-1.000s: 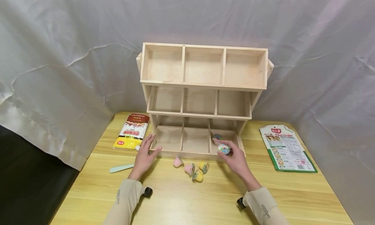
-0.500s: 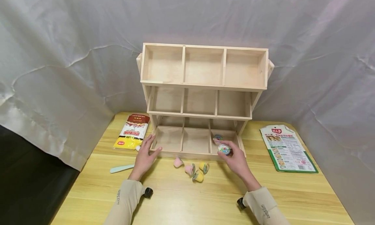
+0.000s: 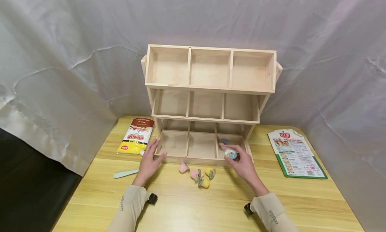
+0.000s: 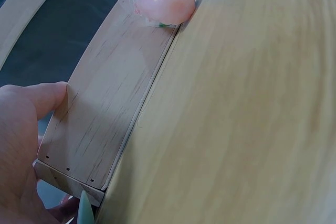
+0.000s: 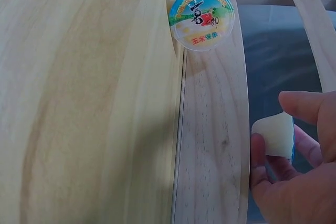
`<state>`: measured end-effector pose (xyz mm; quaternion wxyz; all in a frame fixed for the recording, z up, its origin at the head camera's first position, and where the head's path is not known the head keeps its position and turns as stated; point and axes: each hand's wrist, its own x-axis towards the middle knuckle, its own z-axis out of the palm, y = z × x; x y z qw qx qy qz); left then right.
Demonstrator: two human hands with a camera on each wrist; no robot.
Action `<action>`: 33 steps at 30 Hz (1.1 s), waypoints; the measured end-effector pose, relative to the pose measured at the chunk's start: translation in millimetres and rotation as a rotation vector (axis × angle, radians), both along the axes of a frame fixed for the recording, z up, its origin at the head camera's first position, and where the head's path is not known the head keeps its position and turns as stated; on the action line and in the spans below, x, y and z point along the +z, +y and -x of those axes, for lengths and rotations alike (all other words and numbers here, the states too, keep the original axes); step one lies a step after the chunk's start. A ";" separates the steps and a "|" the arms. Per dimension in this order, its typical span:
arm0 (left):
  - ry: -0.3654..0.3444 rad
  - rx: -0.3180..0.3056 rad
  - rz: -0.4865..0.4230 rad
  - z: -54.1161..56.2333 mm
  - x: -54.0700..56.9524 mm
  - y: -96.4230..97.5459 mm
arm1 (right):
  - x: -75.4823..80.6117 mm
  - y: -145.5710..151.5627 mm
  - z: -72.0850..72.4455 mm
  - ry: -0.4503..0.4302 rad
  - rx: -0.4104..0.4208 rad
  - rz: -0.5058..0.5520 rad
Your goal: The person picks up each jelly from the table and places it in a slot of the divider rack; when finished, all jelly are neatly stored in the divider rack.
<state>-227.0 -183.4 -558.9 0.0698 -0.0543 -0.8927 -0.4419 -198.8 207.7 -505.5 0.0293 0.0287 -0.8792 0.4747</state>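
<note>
My right hand (image 3: 243, 163) pinches a jelly cup (image 3: 231, 153) between thumb and fingers over the lower right compartment of a wooden rack (image 3: 209, 88). In the right wrist view that cup (image 5: 275, 136) is pale yellow with a blue-edged lid. Another jelly cup (image 3: 223, 143) sits behind it in the same compartment. My left hand (image 3: 149, 163) rests on the rack's lower left corner, thumb touching the front board (image 4: 100, 93). In front of the rack lie two pink jelly cups (image 3: 183, 167) and two yellow jelly cups (image 3: 203, 182).
On the left lies a red, white and yellow pouch (image 3: 135, 136). A mint-green flat utensil (image 3: 125, 173) is beside my left wrist, its far end hidden. A green and white packet (image 3: 295, 154) lies on the right. Grey fabric (image 3: 331, 74) hangs around the table (image 3: 193, 208).
</note>
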 end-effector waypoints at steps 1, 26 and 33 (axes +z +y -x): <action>0.000 0.000 0.000 0.1 -0.3 -0.1 | 0.0 0.1 0.4 -0.001 0.000 0.000; -0.002 0.006 -0.004 -1.4 1.4 0.5 | -6.5 4.9 16.5 0.022 0.014 -0.199; -0.007 0.007 0.004 -1.2 1.4 0.4 | -1.1 5.9 19.4 -0.049 0.024 -0.221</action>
